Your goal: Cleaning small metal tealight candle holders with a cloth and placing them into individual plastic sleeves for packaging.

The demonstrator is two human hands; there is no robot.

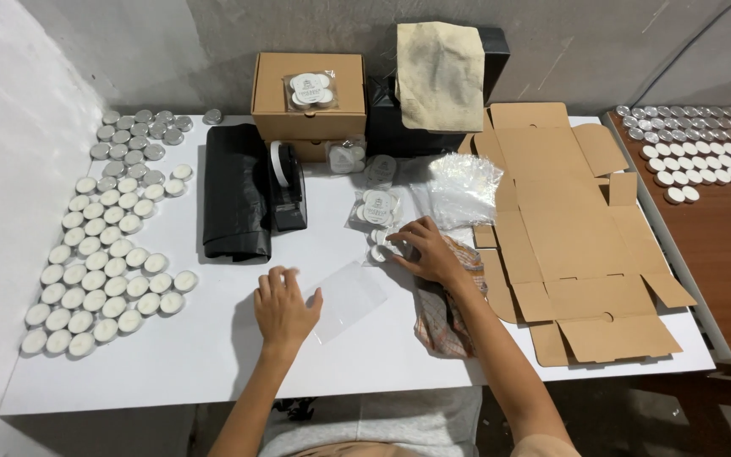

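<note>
Left of the tape dispenser (285, 188), tealights (103, 262) lie in rows; my left hand (283, 306) rests flat, grasping nothing, on a flimsy, slippery clear bag (344, 296), best pinched at its edge; my right hand (429, 252) fingers light, fragile candles (380, 245), grip unclear.

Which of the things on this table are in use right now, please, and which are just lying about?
In use: left hand on clear bag; right hand on tealights.

Lying about: tape dispenser, black bag, flat cardboard, closed box.
</note>
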